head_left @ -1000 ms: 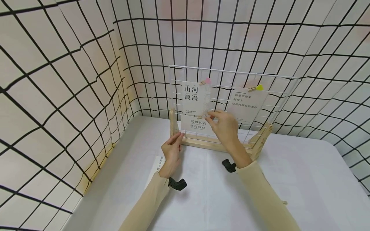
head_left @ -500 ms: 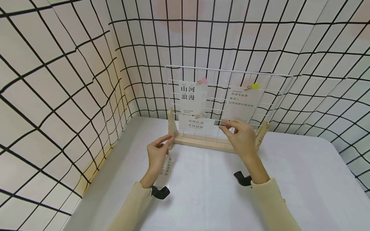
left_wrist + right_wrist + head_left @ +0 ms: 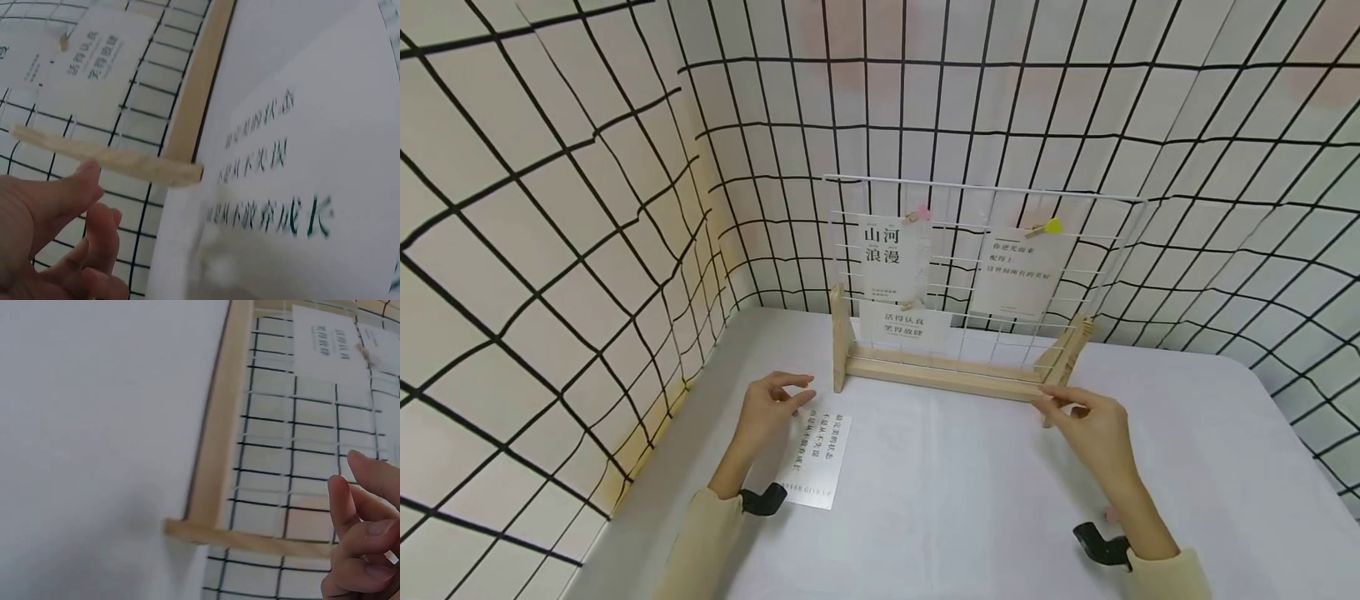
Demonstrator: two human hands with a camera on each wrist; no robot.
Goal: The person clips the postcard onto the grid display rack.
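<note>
My left hand [image 3: 765, 414] hovers at the upper left of a loose printed card [image 3: 820, 467] on the table, fingers relaxed and holding nothing. My right hand [image 3: 1097, 425] is beside the right foot of the wooden stand [image 3: 943, 379], loosely bent with nothing between thumb and forefinger. The stand carries a white wire grid [image 3: 966, 271]. Clipped to it are a tall card [image 3: 887, 275] under a pink-heart clothespin [image 3: 917, 214], a small wide card [image 3: 904, 327] under a plain clothespin [image 3: 912, 306], and a right-hand card [image 3: 1018, 279] under a yellow-heart clothespin [image 3: 1047, 227].
The table [image 3: 955, 508] has a white cover. Black-lined grid walls [image 3: 760, 150] enclose it at the back and sides. A small pink item [image 3: 1111, 514] lies partly hidden behind my right wrist.
My right hand has left the small card's clothespin and moved down and right. My left hand has withdrawn left and down from the stand's left foot, uncovering more of the loose card.
</note>
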